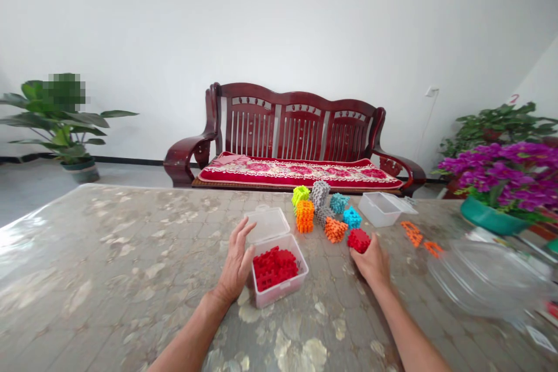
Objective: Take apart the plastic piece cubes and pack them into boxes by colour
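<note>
Marbled bench (108, 256) before a white wall. Left hand (236, 264) released, fingers (239, 232) spread against the lidded box (279, 295), packed with red pieces (274, 267). Right hand (374, 264) grasping a red block (358, 239). Beyond both: coloured blocks (325, 212), empty tub (381, 209), wooden sofa (296, 133).

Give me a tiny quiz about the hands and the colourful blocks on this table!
1. True or false: the left hand touches the clear box.
2. The pieces in that box are: A red, B blue, C green?
3. Fill in: the red block cluster sits in the ___ hand.
Key: 1 true; 2 A; 3 right hand.
</note>
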Tool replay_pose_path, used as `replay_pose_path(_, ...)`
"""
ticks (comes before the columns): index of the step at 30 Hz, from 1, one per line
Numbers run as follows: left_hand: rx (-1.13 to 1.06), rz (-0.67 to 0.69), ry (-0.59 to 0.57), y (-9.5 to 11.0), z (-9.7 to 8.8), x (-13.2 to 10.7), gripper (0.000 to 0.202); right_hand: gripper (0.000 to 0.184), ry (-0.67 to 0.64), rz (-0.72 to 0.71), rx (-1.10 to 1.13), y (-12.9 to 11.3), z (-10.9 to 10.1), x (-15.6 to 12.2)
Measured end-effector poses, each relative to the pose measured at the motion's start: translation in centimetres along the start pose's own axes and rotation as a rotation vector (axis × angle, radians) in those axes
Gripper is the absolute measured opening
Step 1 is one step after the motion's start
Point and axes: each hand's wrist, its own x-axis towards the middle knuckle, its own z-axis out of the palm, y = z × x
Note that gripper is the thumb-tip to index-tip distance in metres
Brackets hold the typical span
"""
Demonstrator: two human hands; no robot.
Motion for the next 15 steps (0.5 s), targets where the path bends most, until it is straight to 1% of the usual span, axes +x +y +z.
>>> replay_pose_path(4, -0.017, -0.009, -0.012, 0.2, 0.0, 0.0, 0.044, 0.082, -0.012, -0.144, 0.069, -0.7, 0.5, -3.4)
replay_pose_path(9, -0.048, -0.024, -0.014, 0.3, 0.0, 0.0, 0.046, 0.076, 0.034, -0.403, 0.239, -3.7, 2.2, -7.4)
replay_pose_path(12, -0.063, -0.021, -0.021, 0.4, 0.0, 0.1, 0.045, 0.075, 0.03, -0.503, 0.355, -5.9, 3.1, -8.2)
replay_pose_path(15, -0.074, -0.01, -0.019, 0.4, -0.1, 0.2, 0.044, 0.074, -0.004, -0.577, 0.452, -7.6, 3.7, -7.5)
